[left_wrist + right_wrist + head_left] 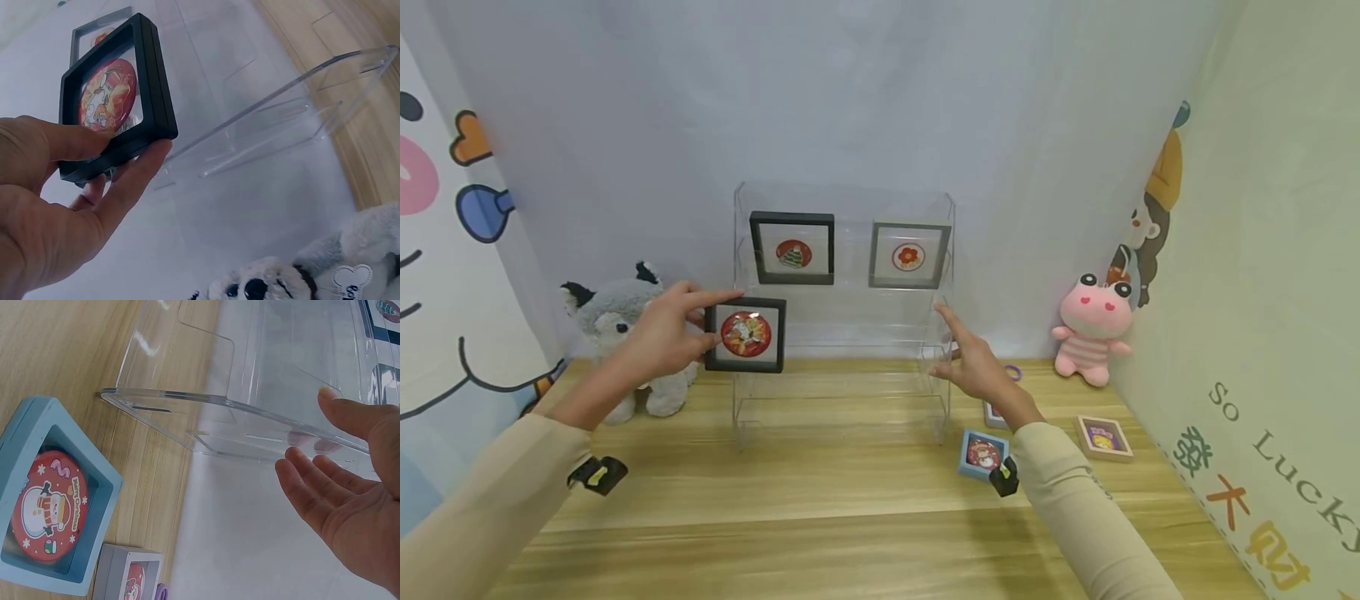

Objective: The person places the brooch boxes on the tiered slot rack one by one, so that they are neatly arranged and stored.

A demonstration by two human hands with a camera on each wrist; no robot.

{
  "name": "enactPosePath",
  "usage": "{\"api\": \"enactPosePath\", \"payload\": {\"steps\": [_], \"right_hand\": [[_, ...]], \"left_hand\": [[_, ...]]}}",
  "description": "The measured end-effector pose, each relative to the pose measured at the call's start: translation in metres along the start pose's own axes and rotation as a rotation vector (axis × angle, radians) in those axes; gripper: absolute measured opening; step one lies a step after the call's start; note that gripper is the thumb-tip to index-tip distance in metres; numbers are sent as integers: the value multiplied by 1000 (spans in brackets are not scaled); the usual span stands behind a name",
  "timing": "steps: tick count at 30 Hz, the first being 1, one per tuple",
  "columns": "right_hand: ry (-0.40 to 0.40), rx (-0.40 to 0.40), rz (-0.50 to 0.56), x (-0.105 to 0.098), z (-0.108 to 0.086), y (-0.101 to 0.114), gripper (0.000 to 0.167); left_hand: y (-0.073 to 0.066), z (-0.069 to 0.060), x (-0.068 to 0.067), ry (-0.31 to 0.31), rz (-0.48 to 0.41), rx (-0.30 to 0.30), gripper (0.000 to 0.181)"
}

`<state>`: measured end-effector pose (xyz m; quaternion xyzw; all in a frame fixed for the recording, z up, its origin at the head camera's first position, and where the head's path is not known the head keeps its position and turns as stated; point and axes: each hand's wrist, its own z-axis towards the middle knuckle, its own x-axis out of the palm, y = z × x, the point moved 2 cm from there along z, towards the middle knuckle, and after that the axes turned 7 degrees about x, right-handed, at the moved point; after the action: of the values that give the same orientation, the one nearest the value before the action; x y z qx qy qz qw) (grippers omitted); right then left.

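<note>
While one left hand (666,333) pinches one black frame (747,335) by its left side, I see from the head view one right hand (977,367) at the other side of one clear stand (842,412), its fingers extended and holding nothing. The black frame, with one round red badge inside, is upright in front of the stand's left side; I cannot tell whether the stand bears any of its weight. I count two more frames on the upper tier: one tree frame (793,250) on the left and one flower frame (910,256) on the right. Three lie on the table (760,533) to the right: one blue frame (983,454), one lilac frame (996,416) partly hidden by the arm, and one tan frame (1103,438). That makes six, plus one purple ring (1013,372) and two plush toys, one grey dog (617,321) and one pink toy (1093,329).

In my left wrist view, the thumb presses the black frame's front, with fingers underneath. One other frame shows partly behind it, and the one dog sits at the bottom right.

In my right wrist view, thumb and fingers are parted around the stand's side edge; I cannot tell whether they touch it. Two frames, the blue and the lilac, stand out at lower left, with a bit of the one ring.
</note>
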<state>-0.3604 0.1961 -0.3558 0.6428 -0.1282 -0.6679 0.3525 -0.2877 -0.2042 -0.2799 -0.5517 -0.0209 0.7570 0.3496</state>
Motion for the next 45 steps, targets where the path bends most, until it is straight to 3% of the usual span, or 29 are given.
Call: {"api": "enactPosePath", "payload": {"steps": [5,10,16,22,31,40,45], "right_hand": [[-3,-7,3,0,1,1,99],[-8,-1,-6,-1,1,0,99],[-11,-3,0,-1,2,-1,100],[-11,-1,4,-1,1,0,99],[-9,2,5,-2,2,0,100],[1,5,5,0,-1,0,100],[2,4,6,0,-1,1,100]], "left_hand": [[-9,14,2,-81,-12,64,60],[-13,29,6,-152,2,86,58],[-12,47,12,-209,19,101,57],[-10,62,19,-260,24,161,54],[-3,76,24,-262,50,187,56],[4,81,34,-256,57,228,57],[6,83,39,-235,62,214,56]]}}
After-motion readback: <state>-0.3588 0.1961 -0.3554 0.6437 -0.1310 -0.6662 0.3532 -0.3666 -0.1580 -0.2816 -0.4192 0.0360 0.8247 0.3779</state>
